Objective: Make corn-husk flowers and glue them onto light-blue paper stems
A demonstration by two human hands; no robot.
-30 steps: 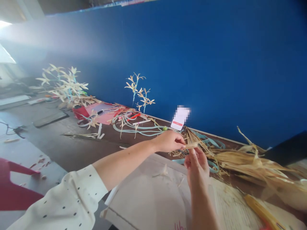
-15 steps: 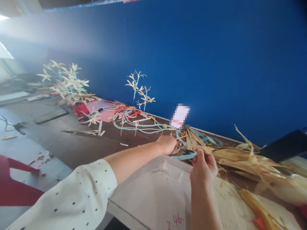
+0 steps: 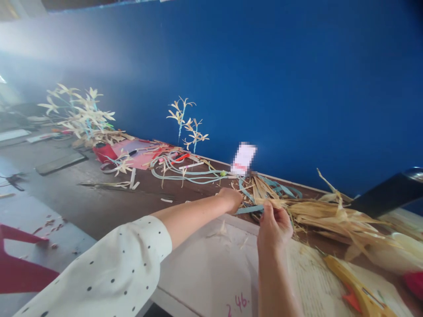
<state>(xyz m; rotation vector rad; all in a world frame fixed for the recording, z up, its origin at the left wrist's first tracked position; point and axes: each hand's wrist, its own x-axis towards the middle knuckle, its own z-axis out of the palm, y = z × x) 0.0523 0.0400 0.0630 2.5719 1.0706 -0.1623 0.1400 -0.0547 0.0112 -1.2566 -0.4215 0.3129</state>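
A light-blue flat strip (image 3: pixel 250 210) stretches between my two hands over the near edge of the brown table. My right hand (image 3: pixel 275 223) pinches its right end between thumb and fingers. At the strip's left end is my left hand (image 3: pixel 231 200), curled closed; its fingertips face away, so what it grips is hidden. Just beyond both hands lie dry corn husk strips (image 3: pixel 262 189) and more blue strip (image 3: pixel 286 188) in loose loops. A large bundle of dry husks (image 3: pixel 330 215) spreads to the right of my right hand.
Husk flowers on blue stems (image 3: pixel 87 114) stand at the far left, with two smaller sprigs (image 3: pixel 187 121) against the blue wall (image 3: pixel 280 79). A pale cord (image 3: pixel 185 176) lies coiled mid-table. A yellow cutter (image 3: pixel 353 281) rests on printed paper at the right. A white board (image 3: pixel 205 264) lies nearest me.
The view has shifted slightly, so the tabletop things appear further left. My right hand has risen a little with the strip, which now sits nearer level. Both hands keep their closed shape.
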